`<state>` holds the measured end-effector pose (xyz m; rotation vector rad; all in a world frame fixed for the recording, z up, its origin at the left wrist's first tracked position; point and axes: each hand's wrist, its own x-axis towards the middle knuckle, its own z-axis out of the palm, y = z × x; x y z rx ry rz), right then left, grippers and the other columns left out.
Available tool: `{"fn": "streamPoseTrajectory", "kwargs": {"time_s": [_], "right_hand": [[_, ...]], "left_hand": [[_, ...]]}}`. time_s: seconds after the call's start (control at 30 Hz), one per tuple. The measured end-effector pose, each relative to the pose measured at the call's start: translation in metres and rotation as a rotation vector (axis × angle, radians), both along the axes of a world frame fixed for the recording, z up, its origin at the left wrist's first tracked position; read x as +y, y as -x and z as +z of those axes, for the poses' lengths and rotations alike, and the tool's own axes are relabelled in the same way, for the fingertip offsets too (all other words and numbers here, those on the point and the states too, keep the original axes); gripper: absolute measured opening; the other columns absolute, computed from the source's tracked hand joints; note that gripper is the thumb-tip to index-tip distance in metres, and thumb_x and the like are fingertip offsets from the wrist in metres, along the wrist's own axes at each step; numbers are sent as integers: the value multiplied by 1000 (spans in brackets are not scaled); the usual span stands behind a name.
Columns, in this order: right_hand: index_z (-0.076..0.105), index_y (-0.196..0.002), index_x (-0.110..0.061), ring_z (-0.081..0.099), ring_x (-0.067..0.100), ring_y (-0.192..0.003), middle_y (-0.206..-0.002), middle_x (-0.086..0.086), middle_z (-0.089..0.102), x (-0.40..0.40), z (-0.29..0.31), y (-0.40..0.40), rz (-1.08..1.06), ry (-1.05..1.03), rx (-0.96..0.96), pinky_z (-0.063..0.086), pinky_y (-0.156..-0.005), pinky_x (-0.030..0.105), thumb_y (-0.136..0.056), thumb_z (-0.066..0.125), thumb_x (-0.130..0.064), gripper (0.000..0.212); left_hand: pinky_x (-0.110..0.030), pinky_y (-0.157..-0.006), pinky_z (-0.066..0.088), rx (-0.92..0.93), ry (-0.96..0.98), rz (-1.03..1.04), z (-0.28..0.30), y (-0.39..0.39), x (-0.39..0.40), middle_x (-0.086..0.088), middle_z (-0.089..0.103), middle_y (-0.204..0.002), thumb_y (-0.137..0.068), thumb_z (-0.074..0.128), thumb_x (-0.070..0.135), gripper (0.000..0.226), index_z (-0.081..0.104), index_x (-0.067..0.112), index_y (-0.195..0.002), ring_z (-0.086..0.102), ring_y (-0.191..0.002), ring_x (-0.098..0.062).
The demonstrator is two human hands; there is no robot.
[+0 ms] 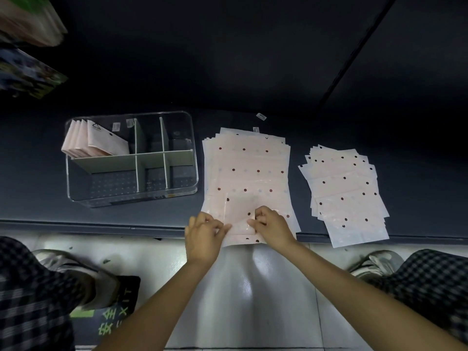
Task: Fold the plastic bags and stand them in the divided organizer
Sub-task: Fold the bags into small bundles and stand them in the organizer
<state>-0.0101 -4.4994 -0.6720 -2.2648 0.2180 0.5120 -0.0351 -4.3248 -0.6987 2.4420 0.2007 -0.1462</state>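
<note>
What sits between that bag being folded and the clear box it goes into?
Nothing visible does. Both hands, left hand and right hand, pinch the bag at the table edge; only bare dark tabletop separates it from the organizer, whose top is open.

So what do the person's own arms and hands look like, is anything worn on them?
Both forearms are bare right up to the bottom edge of the picture: no sleeves in view. The left hand and the right hand wear no gloves, and no watch, bracelet or ring shows on either. No markings are visible. The fingernails are too small to judge.
</note>
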Motion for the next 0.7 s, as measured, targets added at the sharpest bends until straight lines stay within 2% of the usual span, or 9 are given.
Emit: {"fn": "streamPoseTrajectory", "kwargs": {"time_s": [0.17, 0.3, 0.4, 0.47, 0.5, 0.53, 0.6, 0.67, 0.7], "right_hand": [[47, -109, -14, 61, 20, -88, -95, 5, 67, 8, 1, -5, -99, 11, 101, 43, -73, 29, -89, 61, -26, 27], [42, -111, -15, 58, 21, -85, -97, 8, 65, 9, -1, -8, -133, 23, 144, 44, -72, 29, -88, 62, -25, 32], [42, -114, -14, 56, 20, -85, -95, 5, 61, 10, -1, -9, -163, 27, 166, 41, -72, 27, -88, 62, -26, 35], [42, -116, -13, 54, 19, -86, -94, 3, 57, 11, -2, -10, -195, 23, 175, 39, -74, 26, -88, 62, -26, 36], [42, -117, -13, 53, 19, -87, -94, 2, 56, 12, -2, -10, -219, 10, 177, 38, -74, 25, -89, 61, -25, 36], [42, -117, -13, 52, 18, -87, -94, 2, 55, 12, -2, -10, -248, -11, 176, 37, -74, 25, -89, 61, -25, 36], [43, -118, -12, 51, 17, -89, -94, 1, 53, 13, 1, -11, -313, -69, 180, 36, -75, 24, -89, 61, -24, 36], [44, -119, -13, 50, 16, -90, -95, -1, 51, 12, 6, -11, -365, -130, 195, 36, -75, 23, -89, 62, -24, 36], [44, -118, -14, 50, 15, -90, -96, -2, 51, 12, 11, -12, -368, -138, 197, 36, -73, 23, -89, 61, -25, 35]], "left_hand": [[-29, -83, 32, -43, -92, 35, 8, -1, -4, -1, 51, -103, -84, 69, 31, 20, 60, 16, -94, 46, -99, -22], [-44, -86, 52, -330, -211, -440, 11, -2, 3, -5, 64, -120, -74, 76, 6, 27, 69, 12, -99, 60, -109, -32], [-40, -114, 25, -286, -342, -673, 5, -3, 5, -5, 42, -146, -93, 58, 20, 43, 52, 13, -134, 39, -136, -23], [-30, -118, -2, -159, -381, -683, -4, -3, 7, 0, 12, -158, -102, 32, 36, 53, 20, 16, -150, 11, -146, -15], [-29, -118, -6, -131, -417, -691, -6, -4, 8, 1, 6, -158, -102, 26, 40, 55, 14, 17, -151, 6, -146, -13], [-29, -118, -4, -144, -424, -691, -5, -5, 8, 1, 8, -158, -102, 27, 42, 57, 15, 16, -151, 8, -146, -13], [-33, -117, 15, -226, -401, -693, 4, -7, 10, -3, 33, -151, -96, 49, 36, 54, 38, 13, -143, 34, -138, -15], [-38, -101, 44, -305, -349, -694, 15, -12, 11, -7, 63, -125, -72, 81, 16, 51, 64, 10, -120, 62, -113, -17], [-39, -95, 49, -333, -330, -687, 18, -14, 12, -7, 67, -118, -60, 84, 3, 56, 68, 9, -113, 66, -105, -17]]}}
